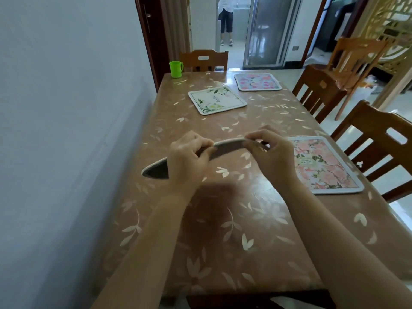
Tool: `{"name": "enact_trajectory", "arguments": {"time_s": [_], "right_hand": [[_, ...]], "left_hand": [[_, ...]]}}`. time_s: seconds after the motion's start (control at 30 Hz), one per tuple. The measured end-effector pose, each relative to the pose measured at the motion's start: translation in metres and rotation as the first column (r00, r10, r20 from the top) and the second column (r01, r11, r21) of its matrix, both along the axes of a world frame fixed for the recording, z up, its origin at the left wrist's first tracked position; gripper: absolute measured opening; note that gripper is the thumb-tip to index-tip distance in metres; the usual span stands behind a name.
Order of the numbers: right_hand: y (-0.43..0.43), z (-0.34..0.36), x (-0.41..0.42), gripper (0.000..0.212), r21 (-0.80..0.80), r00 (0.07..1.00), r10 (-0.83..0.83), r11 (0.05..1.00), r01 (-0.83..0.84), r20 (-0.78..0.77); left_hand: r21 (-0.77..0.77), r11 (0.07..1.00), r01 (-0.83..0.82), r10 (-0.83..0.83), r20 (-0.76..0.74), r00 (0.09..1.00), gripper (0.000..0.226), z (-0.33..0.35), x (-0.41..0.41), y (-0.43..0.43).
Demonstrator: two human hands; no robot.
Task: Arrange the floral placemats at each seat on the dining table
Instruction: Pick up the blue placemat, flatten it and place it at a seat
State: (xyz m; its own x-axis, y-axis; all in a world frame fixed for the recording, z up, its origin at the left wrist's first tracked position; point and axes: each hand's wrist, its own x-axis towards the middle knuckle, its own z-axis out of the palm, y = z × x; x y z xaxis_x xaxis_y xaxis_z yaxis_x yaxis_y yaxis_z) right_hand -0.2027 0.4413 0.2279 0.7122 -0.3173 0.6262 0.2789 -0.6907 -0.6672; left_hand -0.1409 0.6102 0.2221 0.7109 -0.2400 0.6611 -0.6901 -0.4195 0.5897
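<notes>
1. the dining table (223, 219) stands against the wall, so its seats are on the right side and at the ends.
2. the near pink placemat (323, 166), the white placemat (217, 99) and the far pink placemat (257, 81) lie flat.
3. the held placemat (227, 147) hangs edge-on above the table's near middle, probably for the near seat.
4. the left hand (187, 157) and the right hand (274, 157) pinch its top edge, fingers curled.
5. the print at the mat centres is too blurred to read.

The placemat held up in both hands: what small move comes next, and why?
Probably lower the placemat flat onto the table before the person: the left hand and right hand pinch it aloft, and three other mats already lie elsewhere.
</notes>
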Motion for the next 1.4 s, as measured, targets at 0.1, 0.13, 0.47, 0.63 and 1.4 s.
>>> {"name": "enact_trajectory", "arguments": {"time_s": [0.1, 0.13, 0.47, 0.63, 1.4], "right_hand": [[-0.005, -0.061, -0.020, 0.006, 0.025, 0.972, 0.098, 0.995, -0.095, -0.213], [-0.007, -0.085, -0.029, 0.006, 0.018, 0.939, 0.117, 0.993, -0.118, -0.322], [0.004, -0.209, -0.083, 0.001, -0.065, 0.649, 0.054, 0.985, -0.158, -0.759], [0.007, -0.215, -0.086, 0.005, -0.168, 0.643, 0.001, 0.965, -0.202, -0.766], [0.004, -0.209, -0.089, 0.005, -0.129, 0.441, -0.015, 0.965, -0.229, -0.897]], "left_hand": [[0.072, 0.997, 0.037, -0.027, -0.132, 0.991, 0.008, -0.068, -0.018, 0.003], [0.132, 0.990, 0.054, -0.027, -0.201, 0.979, 0.010, -0.094, -0.028, 0.006], [0.385, 0.897, 0.218, 0.055, -0.586, 0.808, 0.006, -0.217, -0.084, 0.014], [0.397, 0.882, 0.253, 0.007, -0.549, 0.836, 0.009, -0.222, -0.087, 0.023], [0.505, 0.856, 0.111, 0.204, -0.528, 0.825, 0.014, -0.228, -0.099, 0.044]]}}
